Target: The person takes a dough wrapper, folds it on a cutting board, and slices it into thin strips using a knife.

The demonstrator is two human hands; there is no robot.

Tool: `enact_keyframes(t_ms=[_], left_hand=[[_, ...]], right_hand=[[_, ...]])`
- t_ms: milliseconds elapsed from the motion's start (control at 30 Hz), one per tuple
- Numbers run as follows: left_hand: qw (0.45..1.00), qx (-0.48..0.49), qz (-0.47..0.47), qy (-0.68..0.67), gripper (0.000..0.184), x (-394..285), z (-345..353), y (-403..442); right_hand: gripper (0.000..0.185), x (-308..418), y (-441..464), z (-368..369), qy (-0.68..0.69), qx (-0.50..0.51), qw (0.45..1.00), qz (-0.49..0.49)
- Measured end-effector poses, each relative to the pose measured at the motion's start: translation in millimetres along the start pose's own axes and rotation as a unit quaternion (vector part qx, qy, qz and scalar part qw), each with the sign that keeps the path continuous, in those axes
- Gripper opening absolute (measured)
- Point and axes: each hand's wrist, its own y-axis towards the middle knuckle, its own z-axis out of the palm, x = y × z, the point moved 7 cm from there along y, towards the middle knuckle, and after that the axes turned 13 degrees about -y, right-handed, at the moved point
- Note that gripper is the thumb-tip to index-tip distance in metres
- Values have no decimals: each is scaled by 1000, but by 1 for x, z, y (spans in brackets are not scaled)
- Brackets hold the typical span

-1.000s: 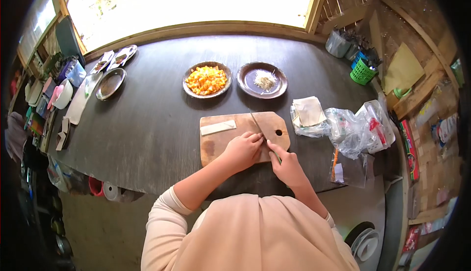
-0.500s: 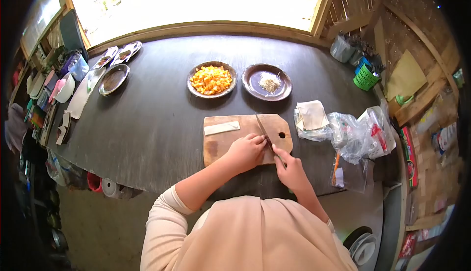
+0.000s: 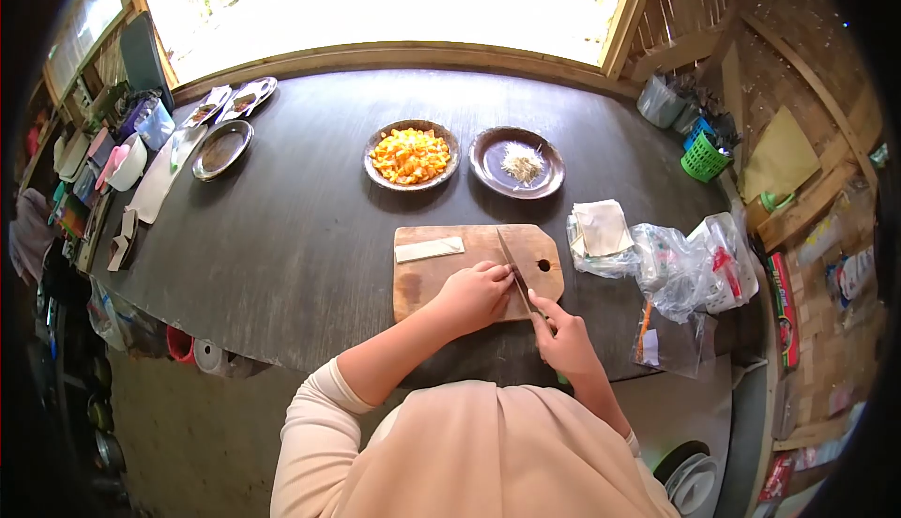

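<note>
A wooden cutting board [image 3: 422, 297] lies at the table's near side, with a pale flat strip [image 3: 429, 249] on its upper left. My left hand [image 3: 479, 295] rests on the board, fingers curled and pressed together beside the blade. Whatever sits under those fingertips is mostly hidden and too small to name. In my right hand [image 3: 565, 340] is the handle of a knife [image 3: 512, 260], its blade slanting up and left across the board. Beyond the board stand a bowl of diced orange pieces [image 3: 410, 157] and a dark plate [image 3: 488, 178] holding thin pale shreds [image 3: 522, 163].
Right of the board are a stack of pale squares [image 3: 602, 227], clear plastic bags [image 3: 671, 260] and a white basket [image 3: 737, 279]. A green basket [image 3: 704, 157] stands at the back right. Dark empty plates [image 3: 223, 150] and small dishes [image 3: 246, 100] sit at the left.
My right hand has drawn the knife slightly back toward my body. My left hand keeps its place on the board. The whole view has shifted a little.
</note>
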Motion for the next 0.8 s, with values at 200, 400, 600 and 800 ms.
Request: enact_keyframes(t_ms=[200,400,600,800], left_hand=[[1000,-10,-1,6,39,-1,0,-1],[1000,-9,4,1,38,1,0,0],[1000,-3,-4,-8,38,0,-2,0],[1000,-4,2,-16,38,1,2,-1]], right_hand=[[34,17,14,-1,-30,-58,995,-73],[34,11,13,-2,-7,14,999,29],[36,2,6,2,-24,-4,1000,-12],[33,18,11,3,-80,-42,994,-53]])
